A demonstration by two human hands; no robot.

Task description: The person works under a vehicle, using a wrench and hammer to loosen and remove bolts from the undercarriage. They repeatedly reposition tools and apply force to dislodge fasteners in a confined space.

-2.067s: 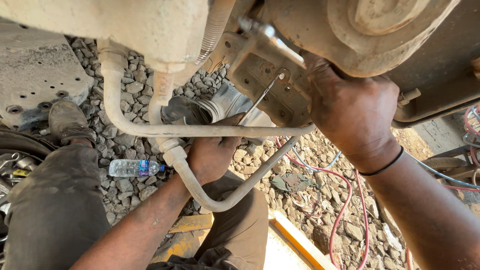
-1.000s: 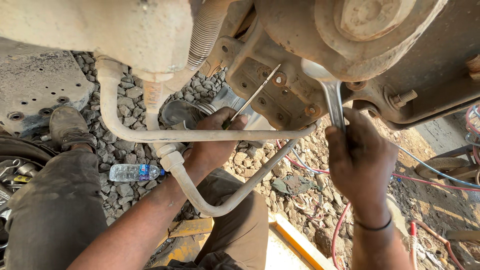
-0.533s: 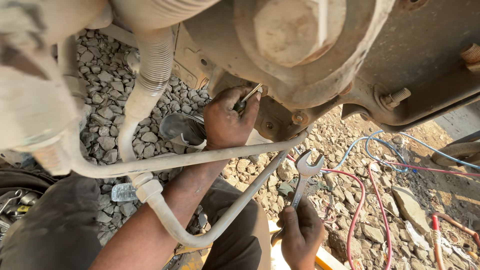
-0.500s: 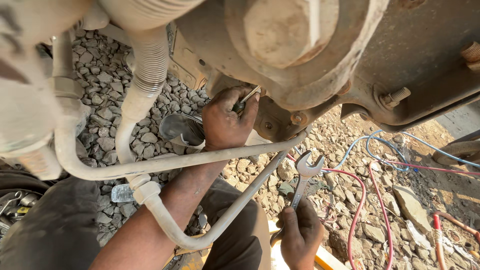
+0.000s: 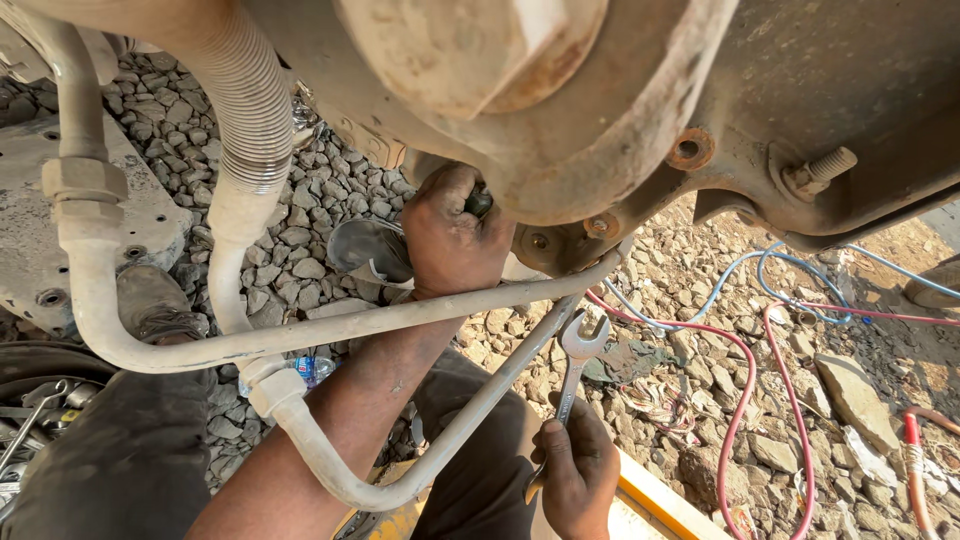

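Observation:
My left hand [image 5: 452, 238] reaches up under the rusty round housing [image 5: 560, 110] and is closed around a dark-handled tool [image 5: 479, 203] pressed against the housing's underside; the tool's tip is hidden. My right hand [image 5: 578, 478] hangs low near my lap and grips a steel open-ended spanner [image 5: 572, 375], its jaw pointing up just below the thin dusty pipe [image 5: 360, 325] that crosses in front of my left forearm.
A ribbed hose [image 5: 250, 110] and a thicker bent pipe [image 5: 85, 260] hang at the left. Grey gravel [image 5: 330, 200] covers the ground, with red and blue cables [image 5: 740, 350] at the right, a yellow bar [image 5: 655, 495] below, and loose tools [image 5: 30, 410] at far left.
My right hand came down from the housing with the spanner to near my lap. My left hand moved up from the thin pipe to the housing's underside with the small tool.

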